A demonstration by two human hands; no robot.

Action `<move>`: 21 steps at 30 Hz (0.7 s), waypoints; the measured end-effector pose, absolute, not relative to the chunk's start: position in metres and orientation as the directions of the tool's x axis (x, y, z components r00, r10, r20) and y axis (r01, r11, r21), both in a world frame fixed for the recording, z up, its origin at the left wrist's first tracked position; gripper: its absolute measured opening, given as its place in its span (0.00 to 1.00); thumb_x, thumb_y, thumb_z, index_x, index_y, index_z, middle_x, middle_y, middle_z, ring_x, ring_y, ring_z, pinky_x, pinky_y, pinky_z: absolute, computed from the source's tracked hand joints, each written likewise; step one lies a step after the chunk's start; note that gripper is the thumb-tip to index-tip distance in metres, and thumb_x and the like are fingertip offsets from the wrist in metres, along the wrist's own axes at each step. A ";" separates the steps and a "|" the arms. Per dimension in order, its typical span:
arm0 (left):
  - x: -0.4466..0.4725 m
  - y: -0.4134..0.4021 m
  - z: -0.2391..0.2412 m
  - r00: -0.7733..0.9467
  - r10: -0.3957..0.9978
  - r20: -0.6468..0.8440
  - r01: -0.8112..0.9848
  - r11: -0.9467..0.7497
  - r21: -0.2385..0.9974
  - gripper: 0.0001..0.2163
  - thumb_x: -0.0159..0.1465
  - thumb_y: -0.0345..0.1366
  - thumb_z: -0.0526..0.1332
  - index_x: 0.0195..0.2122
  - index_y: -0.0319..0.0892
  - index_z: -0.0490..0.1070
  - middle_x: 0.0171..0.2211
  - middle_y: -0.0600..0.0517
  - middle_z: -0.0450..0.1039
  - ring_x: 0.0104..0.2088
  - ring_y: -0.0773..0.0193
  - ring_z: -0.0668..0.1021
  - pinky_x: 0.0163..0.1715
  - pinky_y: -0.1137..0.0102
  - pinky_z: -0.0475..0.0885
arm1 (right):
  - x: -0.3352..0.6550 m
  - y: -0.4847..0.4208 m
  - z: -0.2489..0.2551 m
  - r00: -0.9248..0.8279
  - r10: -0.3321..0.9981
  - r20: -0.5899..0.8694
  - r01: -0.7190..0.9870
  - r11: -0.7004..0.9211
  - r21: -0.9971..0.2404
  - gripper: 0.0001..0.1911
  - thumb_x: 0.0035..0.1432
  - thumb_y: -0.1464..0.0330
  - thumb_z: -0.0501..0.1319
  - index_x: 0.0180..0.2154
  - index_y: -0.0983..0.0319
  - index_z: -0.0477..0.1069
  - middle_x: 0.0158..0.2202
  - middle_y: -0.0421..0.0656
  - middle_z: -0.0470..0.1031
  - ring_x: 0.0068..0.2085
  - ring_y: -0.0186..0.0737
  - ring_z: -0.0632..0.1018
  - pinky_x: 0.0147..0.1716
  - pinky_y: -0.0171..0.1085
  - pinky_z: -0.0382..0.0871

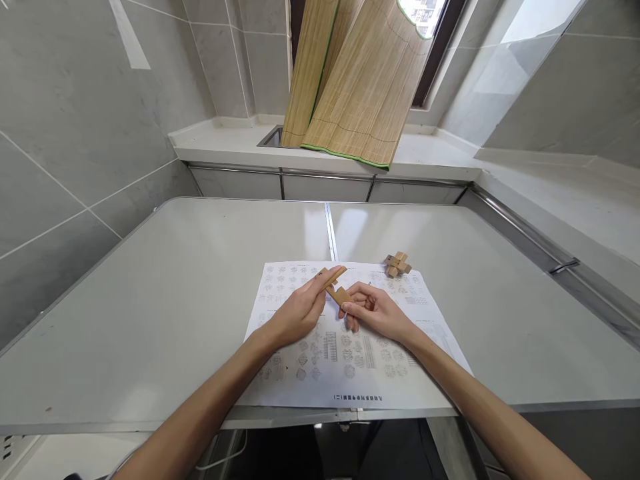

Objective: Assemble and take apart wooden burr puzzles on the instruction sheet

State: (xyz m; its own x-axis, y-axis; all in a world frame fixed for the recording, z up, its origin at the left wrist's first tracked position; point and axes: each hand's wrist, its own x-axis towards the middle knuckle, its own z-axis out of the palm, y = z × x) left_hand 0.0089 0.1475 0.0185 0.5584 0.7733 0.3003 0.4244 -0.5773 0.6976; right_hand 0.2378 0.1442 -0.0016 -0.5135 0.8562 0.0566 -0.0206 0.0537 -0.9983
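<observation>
Over the printed sheet, my left hand (303,310) is closed on a wooden puzzle piece (329,275), its fingers pointing forward and hiding much of it. My right hand (377,311) pinches a notched wooden puzzle piece (342,297) between thumb and fingers. The two pieces are close together between my hands; whether they interlock I cannot tell. An assembled wooden burr puzzle (397,265) sits at the sheet's far right corner. The sheet (320,390) carries small diagrams and lies under my hands.
A pale folding table (150,313) with a metal centre seam (330,230) holds everything. Behind it runs a white ledge (225,143) with bamboo mats (365,87) leaning at the window. Tiled walls (75,100) rise at the sides.
</observation>
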 end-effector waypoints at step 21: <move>0.022 0.142 0.003 0.649 0.688 0.324 0.443 -0.688 0.575 0.32 0.76 0.31 0.47 0.78 0.50 0.37 0.67 0.39 0.69 0.55 0.50 0.80 0.52 0.52 0.78 | 0.230 0.145 0.004 -0.488 0.869 0.081 -0.030 0.076 -0.997 0.20 0.68 0.49 0.64 0.41 0.59 0.71 0.31 0.42 0.82 0.27 0.39 0.82 0.28 0.39 0.78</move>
State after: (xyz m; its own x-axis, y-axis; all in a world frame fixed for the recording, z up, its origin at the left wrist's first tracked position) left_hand 0.0219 0.1416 0.0028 0.6492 0.6884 0.3235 0.4428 -0.6879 0.5751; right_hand 0.2300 0.1454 0.0043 -0.4882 0.8690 0.0805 -0.0299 0.0756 -0.9967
